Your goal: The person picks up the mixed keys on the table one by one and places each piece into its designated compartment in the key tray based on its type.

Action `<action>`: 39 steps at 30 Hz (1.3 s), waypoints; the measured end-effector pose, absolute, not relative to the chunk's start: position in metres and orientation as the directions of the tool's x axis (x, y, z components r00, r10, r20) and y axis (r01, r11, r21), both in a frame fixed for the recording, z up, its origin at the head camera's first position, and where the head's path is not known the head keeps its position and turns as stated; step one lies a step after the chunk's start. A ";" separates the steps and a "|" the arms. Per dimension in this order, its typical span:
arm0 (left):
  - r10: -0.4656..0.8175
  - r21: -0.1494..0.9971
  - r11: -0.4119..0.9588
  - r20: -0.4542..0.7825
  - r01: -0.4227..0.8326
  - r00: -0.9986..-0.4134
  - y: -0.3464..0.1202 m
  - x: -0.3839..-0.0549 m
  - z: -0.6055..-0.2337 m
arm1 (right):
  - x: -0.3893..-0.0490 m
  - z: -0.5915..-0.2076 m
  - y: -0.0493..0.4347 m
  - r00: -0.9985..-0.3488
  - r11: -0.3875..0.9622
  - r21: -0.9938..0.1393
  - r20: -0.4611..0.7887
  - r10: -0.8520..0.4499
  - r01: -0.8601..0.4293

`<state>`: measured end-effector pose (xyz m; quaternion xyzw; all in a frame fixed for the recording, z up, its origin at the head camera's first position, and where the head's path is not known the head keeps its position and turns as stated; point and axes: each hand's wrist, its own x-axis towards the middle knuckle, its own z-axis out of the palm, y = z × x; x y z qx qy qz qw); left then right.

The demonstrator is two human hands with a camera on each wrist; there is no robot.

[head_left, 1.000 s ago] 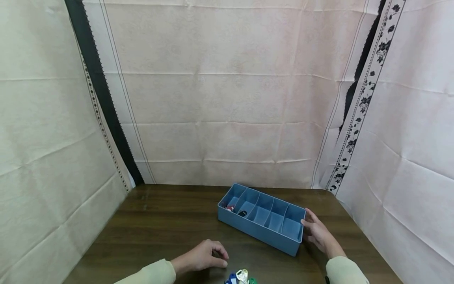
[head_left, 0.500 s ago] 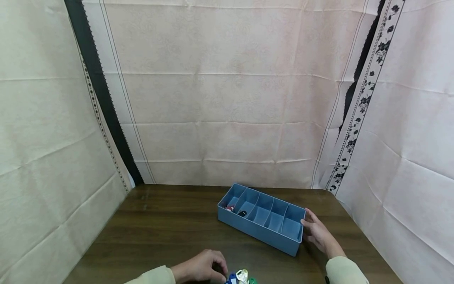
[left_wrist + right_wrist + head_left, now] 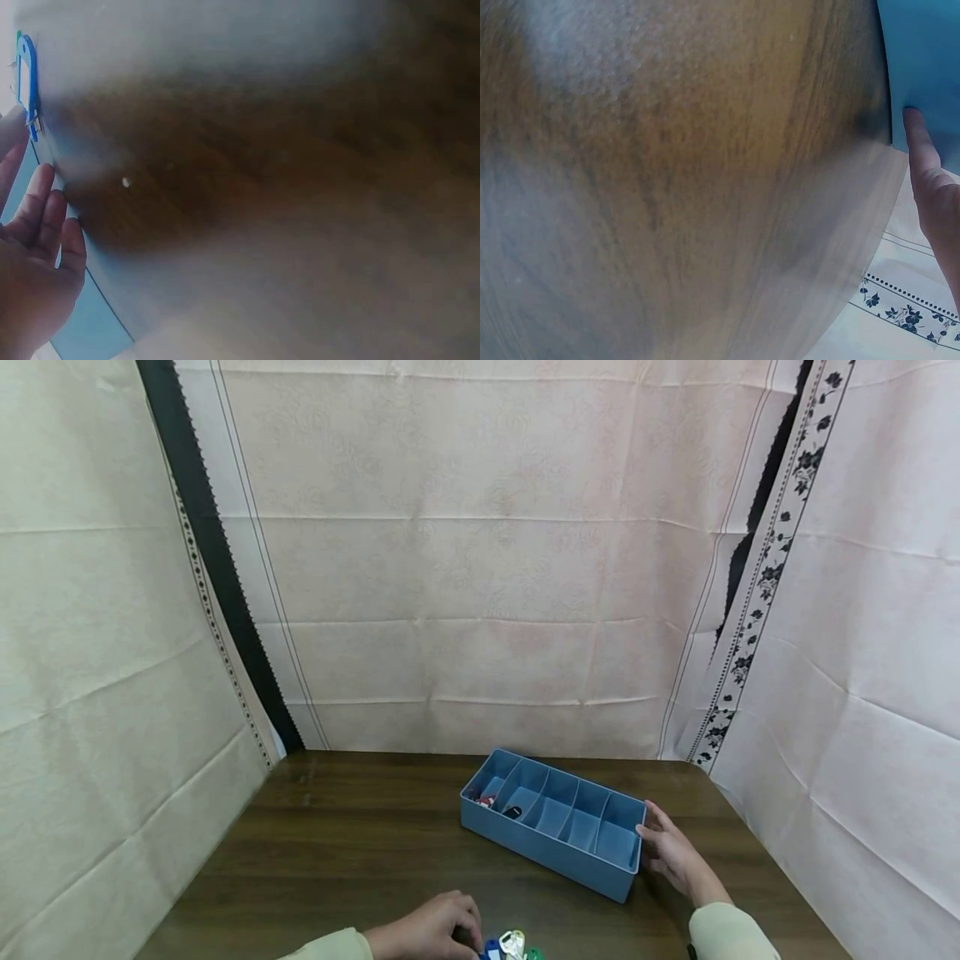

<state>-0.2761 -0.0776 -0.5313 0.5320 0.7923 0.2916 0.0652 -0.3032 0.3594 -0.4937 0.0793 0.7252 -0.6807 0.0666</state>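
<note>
A blue storage box with dividers (image 3: 551, 852) stands slanted on the table. My right hand (image 3: 675, 856) holds its right end, the thumb at the rim; in the right wrist view a straight finger (image 3: 922, 146) lies against the outer wall. My left hand (image 3: 438, 927) is low over the table, fingertips at the left side of a small cluster of key tags. A blue key tag (image 3: 27, 75) shows in the left wrist view, one fingertip touching its lower end. Beside it in the head view are a whitish-yellow tag (image 3: 513, 942) and a green one (image 3: 534, 954).
A small red-and-white item (image 3: 486, 800) lies in the box's leftmost compartment, a black one (image 3: 512, 812) in the compartment beside it. The dark wooden table (image 3: 337, 835) meets pale cloth hangings (image 3: 480, 610) at the back and both sides.
My left hand has moved down, nearer to me, and its fingertips have come up to the blue key tag. The right hand and the box stay where they were.
</note>
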 end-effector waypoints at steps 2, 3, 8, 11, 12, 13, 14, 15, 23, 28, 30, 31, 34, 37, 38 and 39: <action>0.879 0.490 0.270 0.227 0.829 -0.420 -0.076 -0.273 -0.529 | -0.303 -0.494 0.360 -0.978 0.060 -0.976 -0.207 0.026 0.208; 0.879 0.475 0.271 0.233 0.837 -0.416 -0.076 -0.272 -0.529 | -0.304 -0.494 0.360 -0.978 0.060 -0.976 -0.207 0.028 0.208; 0.881 0.484 0.286 0.207 0.827 -0.425 -0.076 -0.272 -0.526 | -0.305 -0.495 0.360 -0.978 0.062 -0.976 -0.208 0.029 0.209; 0.882 0.497 0.289 0.195 0.818 -0.430 -0.076 -0.273 -0.525 | -0.304 -0.494 0.360 -0.978 0.065 -0.976 -0.207 0.027 0.209; 0.882 0.504 0.288 0.192 0.814 -0.430 -0.076 -0.274 -0.525 | -0.304 -0.494 0.360 -0.978 0.065 -0.976 -0.206 0.027 0.208; 0.881 0.515 0.286 0.190 0.808 -0.432 -0.076 -0.275 -0.525 | -0.304 -0.494 0.360 -0.978 0.063 -0.976 -0.205 0.027 0.206; 0.881 0.525 0.284 0.187 0.802 -0.434 -0.077 -0.276 -0.524 | -0.303 -0.494 0.360 -0.979 0.065 -0.977 -0.204 0.025 0.205; 0.880 0.544 0.281 0.182 0.791 -0.438 -0.077 -0.277 -0.523 | -0.303 -0.494 0.360 -0.979 0.065 -0.977 -0.202 0.024 0.203; 0.844 0.712 0.285 0.132 0.642 -0.520 -0.080 -0.288 -0.507 | -0.302 -0.493 0.359 -0.980 0.064 -0.978 -0.197 0.019 0.197; 0.803 0.762 0.298 0.125 0.575 -0.582 -0.079 -0.295 -0.495 | -0.301 -0.493 0.359 -0.982 0.068 -0.979 -0.190 0.015 0.191; 0.790 0.765 0.301 0.135 0.570 -0.598 -0.079 -0.297 -0.490 | -0.300 -0.493 0.359 -0.982 0.072 -0.979 -0.190 0.014 0.190; 0.781 0.767 0.304 0.138 0.565 -0.609 -0.078 -0.298 -0.487 | -0.300 -0.492 0.359 -0.982 0.075 -0.979 -0.189 0.014 0.190; 0.756 0.762 0.323 0.149 0.561 -0.638 -0.077 -0.301 -0.480 | -0.301 -0.493 0.358 -0.981 0.079 -0.978 -0.191 0.015 0.192; 0.723 0.768 0.352 0.140 0.535 -0.676 -0.075 -0.305 -0.474 | -0.301 -0.493 0.359 -0.982 0.080 -0.979 -0.189 0.015 0.190; 0.714 0.765 0.358 0.145 0.535 -0.685 -0.074 -0.307 -0.473 | -0.301 -0.494 0.359 -0.982 0.079 -0.979 -0.188 0.015 0.189; 0.703 0.770 0.364 0.142 0.523 -0.697 -0.074 -0.308 -0.471 | -0.301 -0.494 0.359 -0.982 0.078 -0.979 -0.186 0.015 0.187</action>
